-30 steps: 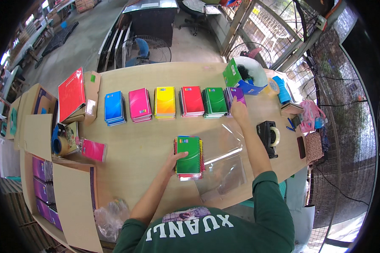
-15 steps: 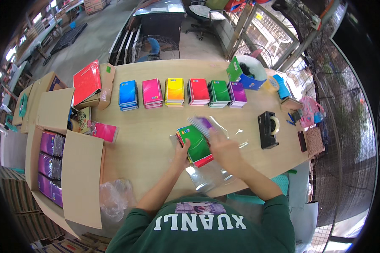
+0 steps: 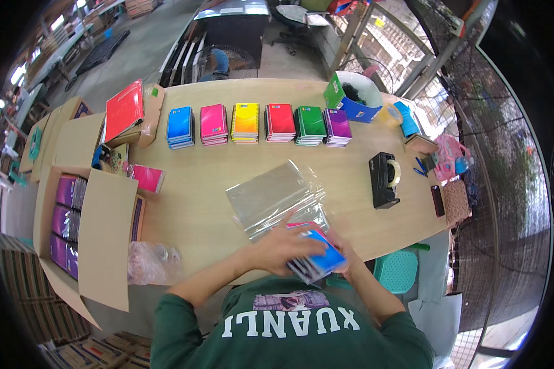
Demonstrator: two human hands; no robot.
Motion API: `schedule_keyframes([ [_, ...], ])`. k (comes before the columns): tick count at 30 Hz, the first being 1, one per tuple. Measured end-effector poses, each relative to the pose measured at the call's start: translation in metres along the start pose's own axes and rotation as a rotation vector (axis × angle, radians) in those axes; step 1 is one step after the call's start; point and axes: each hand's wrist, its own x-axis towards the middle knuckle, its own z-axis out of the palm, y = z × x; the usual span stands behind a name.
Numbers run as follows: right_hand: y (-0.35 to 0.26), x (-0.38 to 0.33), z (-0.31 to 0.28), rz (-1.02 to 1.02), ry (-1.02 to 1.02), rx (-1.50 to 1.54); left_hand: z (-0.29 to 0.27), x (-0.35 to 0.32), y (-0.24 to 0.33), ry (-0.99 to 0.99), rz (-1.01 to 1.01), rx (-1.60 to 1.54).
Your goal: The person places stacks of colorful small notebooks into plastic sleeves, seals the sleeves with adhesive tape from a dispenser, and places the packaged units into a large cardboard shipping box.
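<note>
Close to my body, above the table's near edge, I have a small stack of spiral notebooks [image 3: 327, 249], a blue cover uppermost and a pink edge showing behind it. My right hand [image 3: 346, 253] is closed round its right side. Across the top from the left lies my left hand [image 3: 283, 247], its fingers smeared by motion, so its grip is unclear. Just beyond my hands, clear plastic bags [image 3: 268, 200] lie flat on the table. Farther back stands a row of notebook piles: blue [image 3: 180, 126], pink [image 3: 213, 123], yellow [image 3: 245, 122], red [image 3: 280, 121], green [image 3: 309, 123] and purple [image 3: 337, 126].
At left, an open carton [image 3: 108, 240] holds wrapped purple notebooks [image 3: 66, 221]. A crumpled plastic bag [image 3: 154, 261] and a pink packet [image 3: 148, 178] lie near it. To the right are a tape dispenser [image 3: 383, 181], a phone [image 3: 437, 200] and a blue-green box [image 3: 354, 101].
The held notebooks have come down toward my body and now show blue on top instead of green. My left hand has moved over them. The plastic bags are now uncovered.
</note>
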Motion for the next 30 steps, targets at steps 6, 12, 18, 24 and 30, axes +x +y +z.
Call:
schedule_keyframes([
  [6,-0.013,0.041,-0.118,-0.151,0.01,0.114,0.094,-0.028,-0.042,0.486,-0.866,0.278],
  [12,-0.052,0.097,-0.205,-0.301,0.035,0.183,0.136,-0.033,-0.099,0.006,-1.202,0.454],
  [18,-0.089,0.128,-0.168,-0.605,0.0,-0.343,0.125,0.015,-0.141,0.032,-1.075,0.278],
  [24,-0.067,0.172,-0.156,-0.839,-0.081,-0.8,0.134,0.029,-0.162,0.858,-0.697,-0.576],
  [30,-0.046,0.172,-0.138,-0.916,0.007,-0.735,0.152,0.036,-0.18,0.891,-0.625,-0.475],
])
